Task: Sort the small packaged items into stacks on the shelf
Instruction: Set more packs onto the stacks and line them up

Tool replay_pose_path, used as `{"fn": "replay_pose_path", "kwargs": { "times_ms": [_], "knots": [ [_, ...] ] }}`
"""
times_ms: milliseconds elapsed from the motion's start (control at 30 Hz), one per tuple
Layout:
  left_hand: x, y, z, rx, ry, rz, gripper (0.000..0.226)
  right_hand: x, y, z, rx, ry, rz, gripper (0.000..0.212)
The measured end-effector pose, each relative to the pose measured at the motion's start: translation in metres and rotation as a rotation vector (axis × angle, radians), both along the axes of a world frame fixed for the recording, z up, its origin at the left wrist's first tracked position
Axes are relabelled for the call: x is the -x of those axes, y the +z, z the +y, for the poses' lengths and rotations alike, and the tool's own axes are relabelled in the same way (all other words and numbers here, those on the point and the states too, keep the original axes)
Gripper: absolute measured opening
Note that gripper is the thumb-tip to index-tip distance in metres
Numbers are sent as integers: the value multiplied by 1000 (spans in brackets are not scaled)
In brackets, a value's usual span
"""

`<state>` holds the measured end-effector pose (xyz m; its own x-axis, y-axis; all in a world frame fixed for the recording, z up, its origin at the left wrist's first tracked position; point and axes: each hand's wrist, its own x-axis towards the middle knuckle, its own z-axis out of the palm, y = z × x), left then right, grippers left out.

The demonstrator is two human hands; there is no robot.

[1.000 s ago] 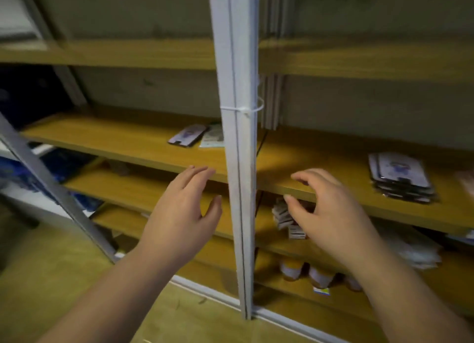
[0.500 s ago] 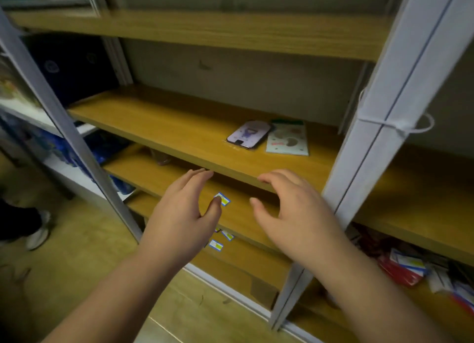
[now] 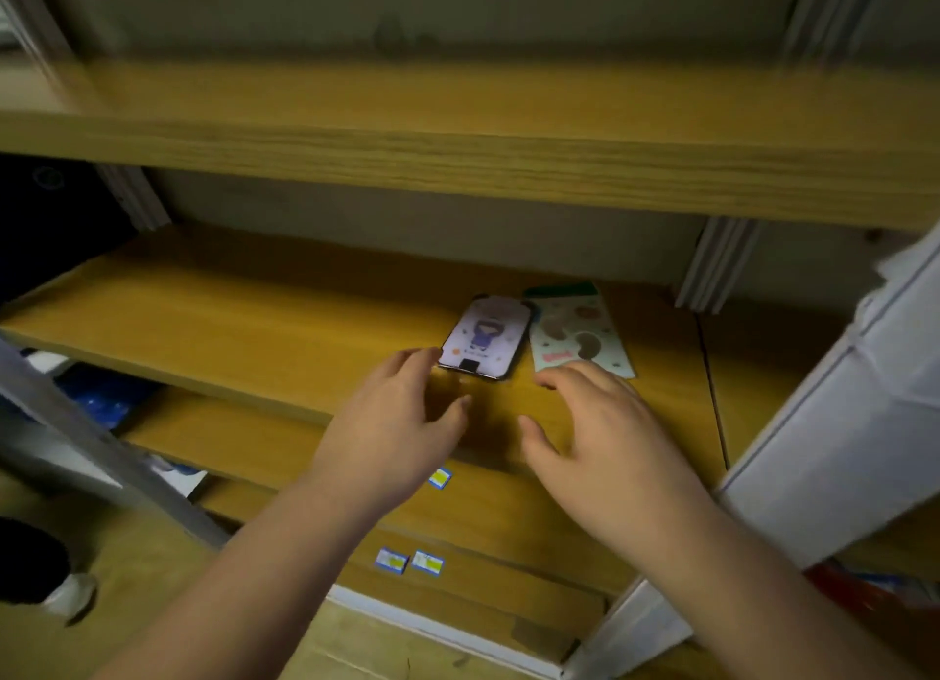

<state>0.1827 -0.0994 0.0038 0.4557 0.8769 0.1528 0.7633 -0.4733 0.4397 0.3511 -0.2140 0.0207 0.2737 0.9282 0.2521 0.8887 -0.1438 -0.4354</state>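
Two small flat packaged items lie side by side on the middle wooden shelf (image 3: 229, 318), near its right end and back from the front edge: a purple packet (image 3: 486, 338) with a cartoon figure, dark-edged, and just to its right a pale packet (image 3: 577, 336) with a green top and brown blobs. Their long edges run close together; whether they touch cannot be told. Left hand (image 3: 391, 432) reaches over the shelf front, fingers loosely spread and slightly bent, holding nothing; its fingertips (image 3: 422, 361) sit at the purple packet's near left corner, contact unclear. Right hand (image 3: 605, 432) hovers likewise, fingers relaxed and apart, empty, with fingertips at the near edge of the pale packet. Above, another wooden shelf board (image 3: 458, 140), blurred. Below, lower shelf boards carry small blue-and-yellow labels (image 3: 409, 561) on their front edges. White metal upright (image 3: 834, 445) stands at right; a grey diagonal strut (image 3: 96, 440) crosses lower left. Dark shoe with a pale sole (image 3: 43, 575) on the floor at far left.
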Motion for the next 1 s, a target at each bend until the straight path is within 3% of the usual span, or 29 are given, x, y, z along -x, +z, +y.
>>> {"fn": "replay_pose_path", "kwargs": {
  "times_ms": [167, 233, 367, 500, 667, 733, 800, 867, 1000],
  "knots": [
    [-55, -11, 58, 102, -22, 384, 100, 4, -1, 7, -10, -144, -50, 46],
    [-74, -12, 76, 137, -27, 434, 110, 9, -3, 7, 0, -188, -55, 46],
    [-95, -18, 95, 90, -75, 476, 106, 21, -9, 7, 42, -249, -71, 45],
    [-80, -18, 121, 49, -111, 406, 115, 32, -9, 10, 57, -310, -68, 46],
    [-56, -16, 143, 171, -132, 287, 121, 44, -14, 16, 81, -382, -84, 48],
    [-45, -17, 148, 207, -137, 220, 111, 45, -18, 17, 97, -417, -85, 48],
    [-35, -16, 149, 147, -215, 203, 80, 44, -24, 17, 108, -456, -98, 49],
    [-26, -17, 148, 142, -263, 89, 54, 40, -30, 18, 132, -512, -100, 50],
    [-8, -18, 151, 379, -164, -327, 76, 20, -38, 34, 218, -670, -120, 65]
  ]
}}
